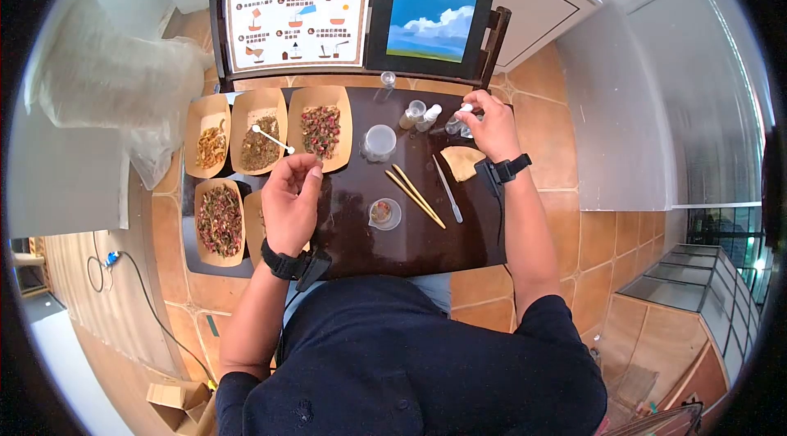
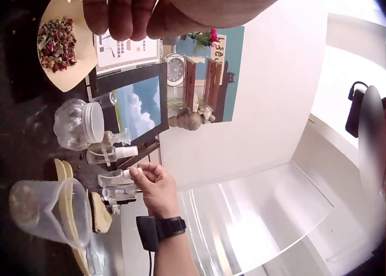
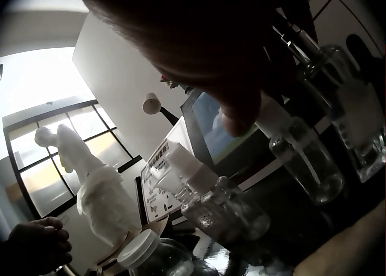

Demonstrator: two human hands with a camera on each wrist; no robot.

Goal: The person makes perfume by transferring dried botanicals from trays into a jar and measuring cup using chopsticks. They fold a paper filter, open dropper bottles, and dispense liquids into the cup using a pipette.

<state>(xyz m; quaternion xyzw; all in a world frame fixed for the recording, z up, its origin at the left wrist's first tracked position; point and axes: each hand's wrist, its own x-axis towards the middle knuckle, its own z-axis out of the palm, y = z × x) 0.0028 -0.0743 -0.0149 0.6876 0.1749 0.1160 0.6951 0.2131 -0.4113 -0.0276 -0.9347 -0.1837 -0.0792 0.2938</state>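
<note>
My right hand point(image 1: 493, 126) pinches the white top of a small clear spray bottle point(image 3: 306, 161), which stands at the back right of the dark table. Close by are a second spray bottle with a white top point(image 1: 428, 116) and a clear bottle with a silver neck point(image 3: 347, 101). My left hand point(image 1: 291, 202) is raised in front of the tray of dried rosebuds point(image 1: 320, 126), its fingers bent toward the thumb. At its fingertips a small clear piece point(image 3: 64, 219) shows in the right wrist view; its kind is too small to make out.
A lidded round jar point(image 1: 379, 143), a plastic cup with petals point(image 1: 384, 213), wooden tongs point(image 1: 414, 194), a dropper point(image 1: 448, 188) and a folded tan paper point(image 1: 464, 162) lie midtable. Paper trays of dried plants point(image 1: 220, 221) line the left. A printed sign point(image 1: 297, 22) and picture point(image 1: 431, 20) stand behind.
</note>
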